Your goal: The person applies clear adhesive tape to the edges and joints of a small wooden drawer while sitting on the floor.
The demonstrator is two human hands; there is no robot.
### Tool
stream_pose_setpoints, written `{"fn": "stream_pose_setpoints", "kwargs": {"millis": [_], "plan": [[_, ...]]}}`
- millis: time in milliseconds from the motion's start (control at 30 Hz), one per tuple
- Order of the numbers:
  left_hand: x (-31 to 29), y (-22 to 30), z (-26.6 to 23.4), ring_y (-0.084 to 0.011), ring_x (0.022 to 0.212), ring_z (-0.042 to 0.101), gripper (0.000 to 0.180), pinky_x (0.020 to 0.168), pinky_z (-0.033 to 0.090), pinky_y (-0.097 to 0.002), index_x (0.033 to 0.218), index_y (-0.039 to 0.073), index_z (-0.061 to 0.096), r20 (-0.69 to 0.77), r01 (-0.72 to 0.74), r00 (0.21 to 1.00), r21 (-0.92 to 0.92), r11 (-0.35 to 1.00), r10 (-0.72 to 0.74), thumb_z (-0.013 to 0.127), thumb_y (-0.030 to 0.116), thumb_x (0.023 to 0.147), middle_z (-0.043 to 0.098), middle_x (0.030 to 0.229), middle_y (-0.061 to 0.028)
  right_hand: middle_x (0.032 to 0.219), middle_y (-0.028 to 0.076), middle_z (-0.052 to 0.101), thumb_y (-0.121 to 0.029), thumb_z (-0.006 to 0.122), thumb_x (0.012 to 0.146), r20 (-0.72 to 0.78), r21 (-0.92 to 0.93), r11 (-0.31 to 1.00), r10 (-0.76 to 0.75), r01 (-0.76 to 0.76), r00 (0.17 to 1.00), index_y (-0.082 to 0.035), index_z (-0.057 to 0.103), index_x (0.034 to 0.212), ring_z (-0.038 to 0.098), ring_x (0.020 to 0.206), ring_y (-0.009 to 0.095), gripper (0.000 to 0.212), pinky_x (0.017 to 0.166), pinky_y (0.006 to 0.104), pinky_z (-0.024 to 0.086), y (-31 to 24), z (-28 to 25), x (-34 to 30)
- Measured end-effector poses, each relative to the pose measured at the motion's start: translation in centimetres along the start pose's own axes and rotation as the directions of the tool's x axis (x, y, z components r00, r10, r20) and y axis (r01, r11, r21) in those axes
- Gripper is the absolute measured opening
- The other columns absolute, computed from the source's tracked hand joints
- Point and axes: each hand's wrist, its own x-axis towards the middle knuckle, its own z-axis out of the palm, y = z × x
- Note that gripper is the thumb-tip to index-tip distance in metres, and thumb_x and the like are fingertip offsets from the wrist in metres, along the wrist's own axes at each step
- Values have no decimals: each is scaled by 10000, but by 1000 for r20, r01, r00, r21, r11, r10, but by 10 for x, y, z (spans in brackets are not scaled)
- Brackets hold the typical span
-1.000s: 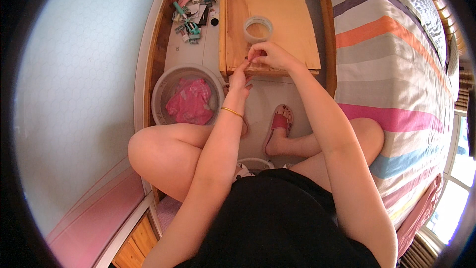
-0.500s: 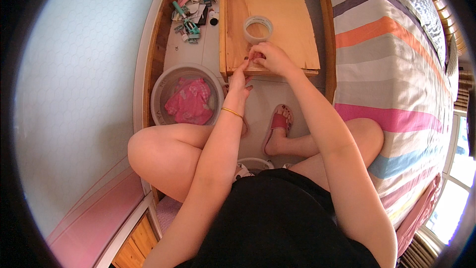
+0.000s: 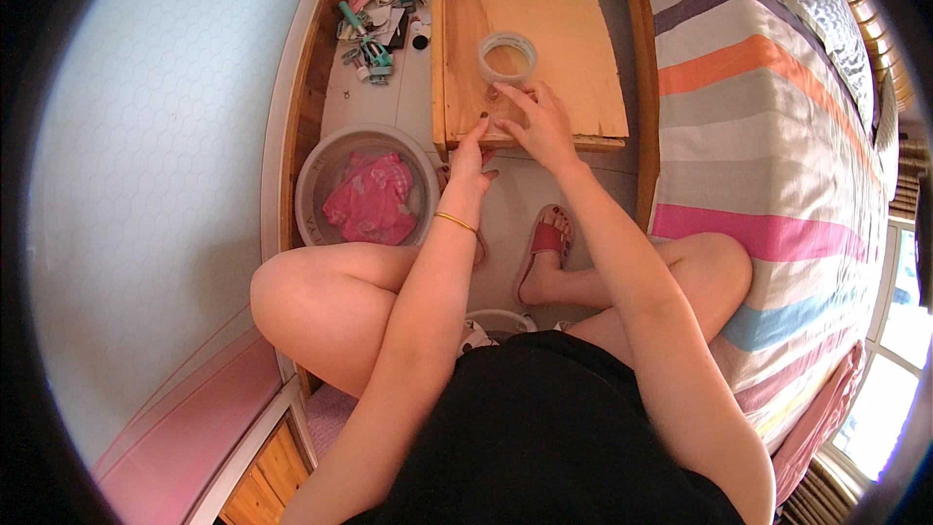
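An upturned wooden drawer (image 3: 573, 49) lies ahead of me, its pale flat bottom facing up. On it rests a roll of clear tape (image 3: 506, 56), with its ring opening upward. My left hand (image 3: 470, 156) is closed over the drawer's near edge, thumb on top and the other fingers lower at the front. Just right of it, my right hand (image 3: 542, 126) hovers over the near part of the board with thumb and fingers spread apart. Its fingertips are just below the tape roll. Whether a strip of tape lies between the hands is too faint to tell.
A grey basin (image 3: 308, 196) with pink cloth (image 3: 374, 196) stands on the floor at the left. Beyond it lies a pile of small items with a teal tool (image 3: 367, 44). A striped bed (image 3: 758, 136) borders the right side. My slippered foot (image 3: 546, 248) is below the drawer.
My right hand's fingers have opened from a pinch beside the left thumb and spread apart, shifting slightly away. The left hand and the tape roll stay nearly in place.
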Motion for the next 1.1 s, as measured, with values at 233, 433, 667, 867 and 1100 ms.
{"fn": "stream_pose_setpoints", "kwargs": {"millis": [233,433,667,867,1100], "plan": [[-1,2,-2,-276,1225,313,676,1015,148,-601,1275,108,413,24,-4,1000,-5,1000,4,630,490,762,388,1290,-121,943,140,484,-295,756,658,-108,-135,983,107,-121,988,-28,466,960,467,932,316,497,778,392,358,-2,10,-3],[-6,2,3,-274,1182,356,688,1008,146,-620,1278,100,409,21,10,1000,-14,1000,-10,641,480,753,398,1275,-114,906,139,471,-380,739,661,-159,-270,929,217,-254,963,-27,446,886,462,876,306,511,752,393,339,8,19,3],[4,0,-4,-275,1172,365,683,996,129,-646,1270,106,425,7,19,1000,-31,999,-19,644,484,745,411,1269,-112,947,154,476,-417,729,661,-169,-270,920,245,-284,955,-10,447,918,458,908,315,557,790,410,341,1,21,5],[-10,5,6,-282,1196,355,678,994,121,-648,1265,111,433,21,16,1000,-25,1000,-16,633,500,747,438,1247,-116,973,168,474,-469,745,613,-136,-304,908,259,-289,956,0,445,938,445,933,327,645,818,428,337,-1,16,-6],[1,4,-3,-254,1098,422,631,984,135,-646,1196,85,500,44,45,998,19,999,-46,616,519,753,515,1094,-109,940,141,459,-514,777,539,-21,-285,928,243,-239,970,-18,450,921,438,920,304,707,790,404,324,-8,6,-16]]}}
